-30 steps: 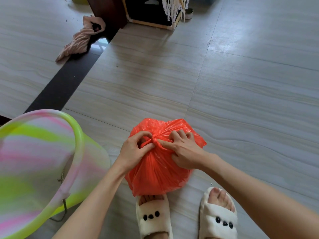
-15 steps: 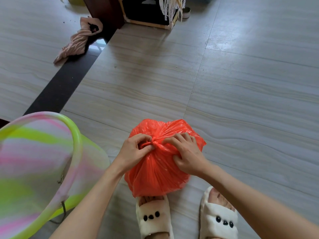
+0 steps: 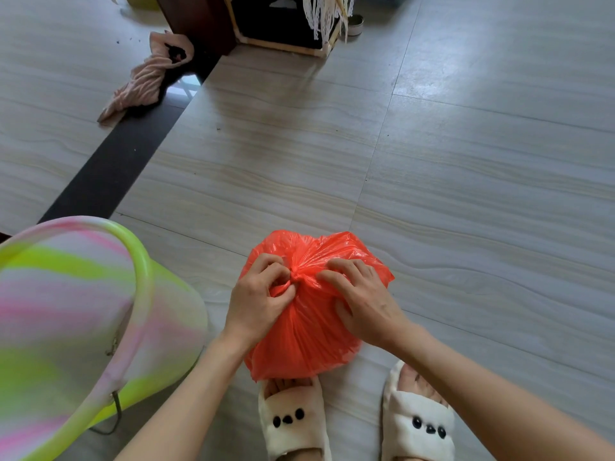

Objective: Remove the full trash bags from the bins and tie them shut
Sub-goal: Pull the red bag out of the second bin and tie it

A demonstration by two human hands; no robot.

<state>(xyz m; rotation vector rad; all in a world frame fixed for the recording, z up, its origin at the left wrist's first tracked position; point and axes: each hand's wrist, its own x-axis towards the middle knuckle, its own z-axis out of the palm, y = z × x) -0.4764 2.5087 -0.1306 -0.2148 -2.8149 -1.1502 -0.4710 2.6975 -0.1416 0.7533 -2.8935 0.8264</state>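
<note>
A full orange-red trash bag [image 3: 309, 331] stands on the tiled floor just ahead of my two slippered feet. Its mouth is gathered into a knot [image 3: 296, 276] on top. My left hand [image 3: 258, 299] pinches the plastic at the left of the knot with curled fingers and thumb. My right hand [image 3: 361, 301] lies over the right shoulder of the bag, its fingertips curled on the plastic beside the knot and its thumb pressed into the bag's side. The bin [image 3: 143, 261], a green, pink and white plastic bucket, stands at the lower left.
A crumpled pink cloth [image 3: 146, 78] lies on the floor at the upper left beside a dark floor strip [image 3: 109, 171]. A dark wooden post [image 3: 196, 21] and a wood-framed black box [image 3: 283, 24] with hanging lace stand at the top. My white slippers [image 3: 293, 417] are under the bag's near edge.
Both hands have closed in on the knot; the left hand's fingers curled tighter on the plastic and the right hand slid down over the bag's right side.
</note>
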